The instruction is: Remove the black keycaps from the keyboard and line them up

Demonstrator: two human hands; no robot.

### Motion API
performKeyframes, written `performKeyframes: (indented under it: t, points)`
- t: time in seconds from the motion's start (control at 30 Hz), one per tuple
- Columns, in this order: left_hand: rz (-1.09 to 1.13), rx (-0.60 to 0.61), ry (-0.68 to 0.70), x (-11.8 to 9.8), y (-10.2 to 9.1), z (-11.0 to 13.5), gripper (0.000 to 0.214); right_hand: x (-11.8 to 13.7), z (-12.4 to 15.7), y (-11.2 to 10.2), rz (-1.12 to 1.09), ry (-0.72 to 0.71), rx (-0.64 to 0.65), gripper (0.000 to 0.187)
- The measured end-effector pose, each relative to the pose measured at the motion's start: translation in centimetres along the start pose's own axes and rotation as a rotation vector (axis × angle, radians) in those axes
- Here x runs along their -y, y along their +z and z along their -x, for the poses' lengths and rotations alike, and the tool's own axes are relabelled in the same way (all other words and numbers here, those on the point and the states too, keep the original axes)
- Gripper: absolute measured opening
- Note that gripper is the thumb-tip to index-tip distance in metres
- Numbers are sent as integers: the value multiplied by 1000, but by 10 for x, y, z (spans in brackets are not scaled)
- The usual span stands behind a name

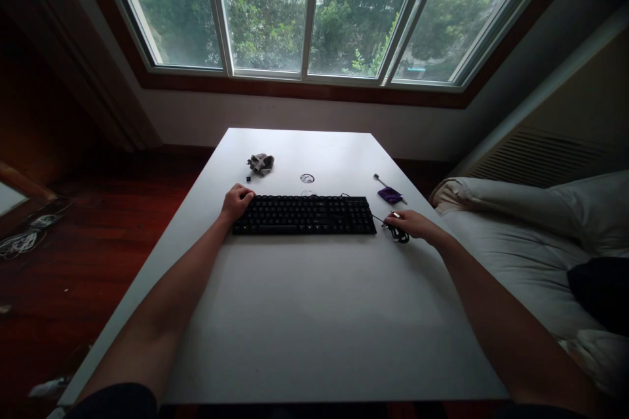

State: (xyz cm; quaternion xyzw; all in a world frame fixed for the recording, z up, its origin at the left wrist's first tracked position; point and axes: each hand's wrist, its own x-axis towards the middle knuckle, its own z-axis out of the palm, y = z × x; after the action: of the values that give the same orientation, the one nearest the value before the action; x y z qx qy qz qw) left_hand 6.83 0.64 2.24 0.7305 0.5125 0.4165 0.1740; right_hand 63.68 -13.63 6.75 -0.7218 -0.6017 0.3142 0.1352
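Observation:
A black keyboard (304, 215) lies flat across the white table, its keys facing up. My left hand (238, 201) is closed on its far left corner, fingers curled over the edge. At the keyboard's right end, my right hand (405, 222) pinches a bundled black cable (400, 236), with a small shiny piece, perhaps its plug, showing at the fingertips. A strand of the cable runs to the keyboard. Just beyond my left hand sits a small black cube-like piece (248, 179). Past my right hand lies a purple cloth-like item (390, 194) beside a thin brush-like tool (379, 179).
A crumpled grey cloth (261, 163) rests at the table's far left. Near the middle is a thin round dark-patterned item (307, 178). The white table (314, 314) has a window behind it. To the right stands a pale sofa (506, 229); white cables (24, 239) lie at left.

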Motion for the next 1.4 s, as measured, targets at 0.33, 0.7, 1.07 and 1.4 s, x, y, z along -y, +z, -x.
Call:
performKeyframes:
  t: [0.33, 0.7, 1.07, 1.4]
  points:
    - [-113, 101, -29, 13, 11, -10, 28, -2, -9, -7, 314, -49, -50, 44]
    - [2, 185, -27, 9, 8, -12, 28, 119, -28, 10, 22, -468, -35, 38]
    - [180, 34, -171, 20, 4, -9, 28, 256, -104, 103, -406, -588, -11, 30]
    - [218, 182, -158, 19, -6, -9, 30, 320, -136, 163, -437, -718, 27, 24]
